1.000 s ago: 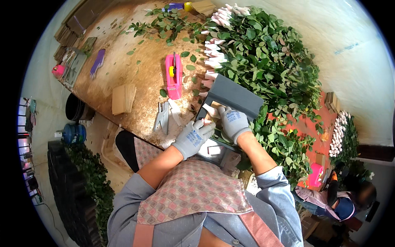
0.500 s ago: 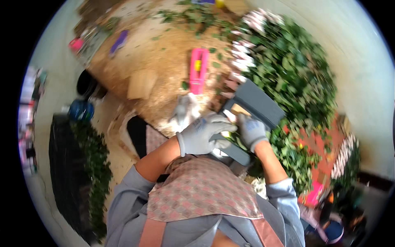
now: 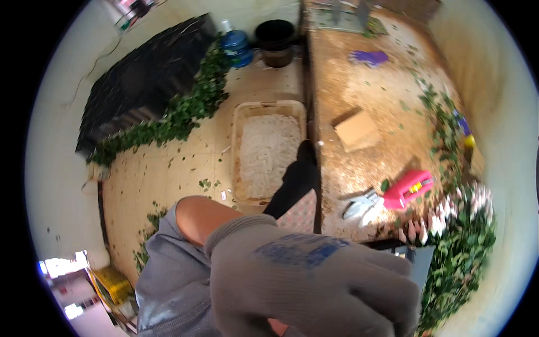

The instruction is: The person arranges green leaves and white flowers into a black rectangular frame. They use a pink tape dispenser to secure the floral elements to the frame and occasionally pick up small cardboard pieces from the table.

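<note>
My left hand [image 3: 314, 281], in a grey knitted glove with blue print on its back, is raised close in front of the camera and fills the lower middle. Its fingers are bent and pressed together toward the right; their tips are hidden, so anything they hold cannot be made out. My right hand is out of view. Just beyond the left hand, partly covered by it, is the dark grey box-like holder [image 3: 421, 261]. Near it on the worktable [image 3: 342, 90] lie grey cutters [image 3: 362, 205] and a pink tool with a yellow label [image 3: 407, 191].
Pale pink roses [image 3: 426, 224] with leafy stems [image 3: 460, 269] line the table's right side. A cardboard piece [image 3: 357, 132] and purple glove [image 3: 369, 58] lie farther back. On the floor stand a beige tub [image 3: 241, 104], black bucket [image 3: 275, 36], blue water bottle [image 3: 237, 48] and black-covered greenery [image 3: 146, 73].
The view has swung left. My left hand has come up from the grey holder to close before the camera, and my right hand has left the picture.
</note>
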A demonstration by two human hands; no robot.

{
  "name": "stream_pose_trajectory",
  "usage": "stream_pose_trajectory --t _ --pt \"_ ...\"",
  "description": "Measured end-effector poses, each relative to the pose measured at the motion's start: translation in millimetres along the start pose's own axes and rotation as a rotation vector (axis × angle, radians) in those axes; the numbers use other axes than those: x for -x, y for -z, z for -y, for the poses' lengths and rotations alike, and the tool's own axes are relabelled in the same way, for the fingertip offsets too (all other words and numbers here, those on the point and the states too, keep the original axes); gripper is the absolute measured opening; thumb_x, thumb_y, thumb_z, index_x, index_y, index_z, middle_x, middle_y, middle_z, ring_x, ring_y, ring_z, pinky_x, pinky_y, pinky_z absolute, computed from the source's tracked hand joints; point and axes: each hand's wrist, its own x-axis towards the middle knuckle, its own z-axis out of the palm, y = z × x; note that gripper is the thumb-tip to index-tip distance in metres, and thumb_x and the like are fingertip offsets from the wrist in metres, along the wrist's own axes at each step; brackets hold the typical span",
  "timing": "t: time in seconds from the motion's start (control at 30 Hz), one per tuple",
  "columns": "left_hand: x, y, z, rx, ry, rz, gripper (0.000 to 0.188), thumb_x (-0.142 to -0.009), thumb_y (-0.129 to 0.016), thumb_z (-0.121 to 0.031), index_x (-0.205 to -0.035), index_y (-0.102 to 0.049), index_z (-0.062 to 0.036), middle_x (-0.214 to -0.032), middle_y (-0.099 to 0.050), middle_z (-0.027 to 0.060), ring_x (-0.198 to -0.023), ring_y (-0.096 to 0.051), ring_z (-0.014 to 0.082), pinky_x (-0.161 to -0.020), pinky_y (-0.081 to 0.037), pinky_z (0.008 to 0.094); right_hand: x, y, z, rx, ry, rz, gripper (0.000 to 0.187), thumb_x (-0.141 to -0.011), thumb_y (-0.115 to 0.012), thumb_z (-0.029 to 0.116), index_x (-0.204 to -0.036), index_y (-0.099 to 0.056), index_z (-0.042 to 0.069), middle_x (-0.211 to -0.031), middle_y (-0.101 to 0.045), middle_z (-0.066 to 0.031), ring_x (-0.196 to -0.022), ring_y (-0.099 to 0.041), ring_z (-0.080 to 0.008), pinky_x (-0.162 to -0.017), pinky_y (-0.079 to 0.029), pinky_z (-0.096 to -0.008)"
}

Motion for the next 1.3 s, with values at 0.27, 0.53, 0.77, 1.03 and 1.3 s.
stream_pose_trajectory --t 0.27,0.53,0.77,1.03,1.3 --pt "0 38 -36 -0.184 -0.166 -0.014 0.053 -0.098 -0.067 -0.046 -0.105 -0.071 0.0069 -0.101 -0.068 0.0200 -0.083 -0.066 0.0306 -0.070 -0.053 0.0405 -11 12 5 0.080 -0.008 0.094 0.040 -0.098 -0.055 0.014 -0.137 -0.049 0.009 -0.100 -0.068 -0.0244 -0.087 -0.066 -0.0482 -0.074 -0.049 -0.0546" --pt "-8 69 -61 -0.417 -0.373 0.022 0.048 -0.100 -0.065 -0.041 -0.103 -0.070 0.0071 -0.096 -0.068 0.0194 -0.079 -0.066 0.0308 -0.065 -0.054 0.0403 -33 11 28 0.059 -0.041 0.094 0.045 -0.096 -0.058 0.017 -0.139 -0.047 0.010 -0.103 -0.069 -0.0252 -0.089 -0.067 -0.0470 -0.075 -0.051 -0.0549" --pt "-8 74 -89 -0.453 -0.421 -0.069 0.046 -0.102 -0.063 -0.038 -0.102 -0.070 0.0073 -0.093 -0.068 0.0189 -0.076 -0.066 0.0310 -0.063 -0.055 0.0404 -65 8 46 0.118 -0.039 0.141 0.051 -0.096 -0.059 0.021 -0.143 -0.044 0.011 -0.106 -0.070 -0.0244 -0.091 -0.068 -0.0461 -0.077 -0.052 -0.0539" --pt "-3 87 -112 -0.319 -0.161 0.031 0.059 -0.105 -0.054 -0.047 -0.111 -0.072 0.0081 -0.103 -0.070 0.0187 -0.084 -0.070 0.0305 -0.070 -0.057 0.0395 -75 11 53 0.147 -0.076 0.171 0.058 -0.095 -0.060 0.026 -0.148 -0.041 0.012 -0.110 -0.071 -0.0235 -0.092 -0.070 -0.0450 -0.080 -0.054 -0.0527" --pt "-13 73 -118 -0.374 -0.082 -0.006 0.047 -0.103 -0.062 -0.037 -0.106 -0.075 0.0080 -0.096 -0.074 0.0203 -0.062 -0.067 0.0278 -0.057 -0.057 0.0403 -40 20 34 0.175 -0.183 0.253 0.065 -0.095 -0.062 0.030 -0.153 -0.037 0.014 -0.114 -0.072 -0.0225 -0.094 -0.071 -0.0439 -0.082 -0.056 -0.0516"
